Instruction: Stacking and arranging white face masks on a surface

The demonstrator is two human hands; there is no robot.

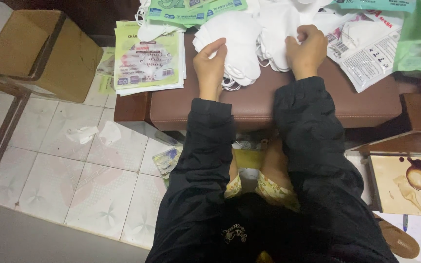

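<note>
Left hand (210, 65) half-curled, fingertips pinching edge of white mask stack (235, 41) on brown padded bench (249, 104). Right hand (307, 48) closed around the neighbouring white masks (277, 29). Bare bench strip runs along its near edge; printed packets (146, 61) overhang left corner.

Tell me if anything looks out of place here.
Two crumpled white scraps lie loose on the tiled floor, left of the brown bench where the left hand and right hand handle white masks.

A stack of white folded face masks (237, 41) lies fanned on the brown padded bench (264, 100), ear loops trailing at its near edge. A second white mask pile (276, 29) sits just beside it, touching.
</note>
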